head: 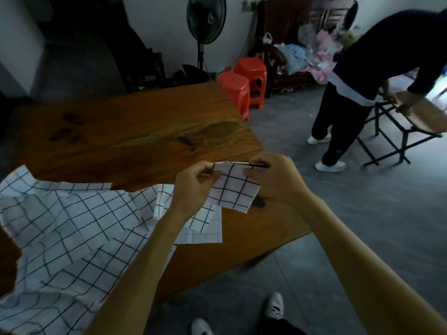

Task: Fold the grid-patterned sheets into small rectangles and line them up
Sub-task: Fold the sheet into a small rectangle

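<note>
Near the middle of the frame, the fingers of the left hand curl in and pinch the upper left edge of a folded grid sheet, while the right hand pinches the upper right edge of the same piece, thumb on the near face and fingers wrapped behind. The sheet is held up between both hands, above the near right part of the tabletop, with its folded top edge level and the lower half hanging free (several layers show along that top edge).

Below and left of the hands, a loose pile of unfolded grid sheets spreads over the lower left of the frame, crumpled and overlapping, with one flatter sheet lying just under the left wrist.

Beyond the tabletop's far right corner stand two orange plastic stools, side by side. A standing fan rises at the upper centre. In the upper right, a second person in dark clothes bends over a folding table. White shoes show at the bottom edge on the grey floor.
</note>
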`<state>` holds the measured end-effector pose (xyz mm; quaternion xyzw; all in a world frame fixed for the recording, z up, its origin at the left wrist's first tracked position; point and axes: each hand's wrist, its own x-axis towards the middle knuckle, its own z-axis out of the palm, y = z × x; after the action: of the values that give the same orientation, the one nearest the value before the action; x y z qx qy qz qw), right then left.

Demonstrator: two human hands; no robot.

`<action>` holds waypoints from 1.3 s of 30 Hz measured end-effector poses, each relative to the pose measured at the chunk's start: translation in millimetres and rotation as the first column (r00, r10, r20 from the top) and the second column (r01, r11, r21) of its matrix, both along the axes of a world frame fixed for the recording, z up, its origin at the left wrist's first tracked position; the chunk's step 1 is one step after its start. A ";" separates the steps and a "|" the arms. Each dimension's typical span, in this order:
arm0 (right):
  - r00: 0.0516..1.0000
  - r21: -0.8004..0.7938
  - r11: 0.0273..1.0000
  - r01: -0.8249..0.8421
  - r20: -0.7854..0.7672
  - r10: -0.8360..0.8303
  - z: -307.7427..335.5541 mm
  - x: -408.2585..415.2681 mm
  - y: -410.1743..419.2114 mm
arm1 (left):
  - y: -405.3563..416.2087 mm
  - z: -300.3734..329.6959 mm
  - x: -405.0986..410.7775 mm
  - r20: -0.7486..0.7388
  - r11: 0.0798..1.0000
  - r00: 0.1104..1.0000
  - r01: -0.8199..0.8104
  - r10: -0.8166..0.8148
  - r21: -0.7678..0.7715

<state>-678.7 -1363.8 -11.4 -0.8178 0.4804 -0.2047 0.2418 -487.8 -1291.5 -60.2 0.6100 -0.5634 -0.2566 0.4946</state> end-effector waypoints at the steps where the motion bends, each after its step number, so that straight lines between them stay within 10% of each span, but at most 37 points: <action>1: 1.000 0.006 1.000 0.011 0.020 -0.011 1.0 -4.2 -0.9 | -0.9 3.5 -5.6 0.001 1.000 1.000 0.027 -0.027 -0.009; 16: 0.972 -0.004 0.991 -0.132 0.194 0.130 -21.1 -156.8 -61.0 | -48.9 15.5 -169.0 0.332 0.998 0.942 -0.057 0.055 -0.002; 24: 0.866 0.233 0.948 -0.218 0.494 0.077 -22.5 -259.4 -105.0 | -86.4 38.3 -274.9 0.142 0.979 0.971 -0.200 0.193 0.038; 39: 0.783 0.485 0.869 -0.099 0.577 -0.233 -52.6 -330.0 -220.5 | -210.5 -8.0 -367.5 -0.380 0.966 0.889 -0.216 0.255 0.142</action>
<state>-1008.7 -1584.3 -64.0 -0.5979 0.4397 -0.3409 0.5770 -855.3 -1502.0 -68.3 0.6326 -0.3608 -0.3391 0.5955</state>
